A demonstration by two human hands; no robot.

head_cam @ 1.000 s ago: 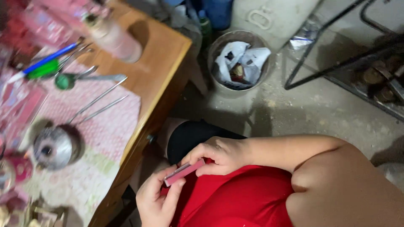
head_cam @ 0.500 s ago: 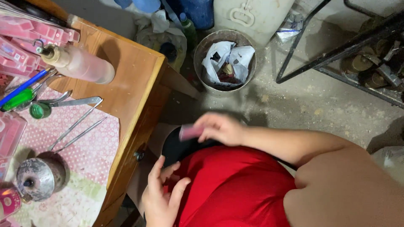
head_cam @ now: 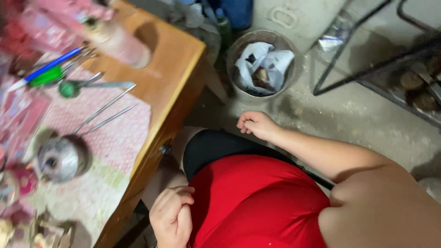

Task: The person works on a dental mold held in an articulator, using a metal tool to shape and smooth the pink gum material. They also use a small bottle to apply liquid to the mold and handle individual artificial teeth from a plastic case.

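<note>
My right hand (head_cam: 257,124) is stretched out low over the concrete floor, just short of a round bin (head_cam: 239,48) lined with a white bag. Its fingers are curled shut and nothing shows in them. My left hand (head_cam: 172,216) rests as a loose fist against my red garment (head_cam: 257,202), beside the wooden table's edge (head_cam: 177,92). Nothing shows in it either. The small pink stick from the earlier frames is out of sight.
On the table at left lie a pale bottle (head_cam: 121,43), long metal tweezers (head_cam: 105,115), green-handled scissors (head_cam: 69,88), a blue pen (head_cam: 46,69) and a round metal pot (head_cam: 57,158). A black wire rack (head_cam: 367,69) stands at right, a white canister (head_cam: 298,18) behind the bin.
My right hand, which held a small pink stick, moved away from my lap toward the bin; the stick is no longer visible. My left hand dropped and curled into a fist.
</note>
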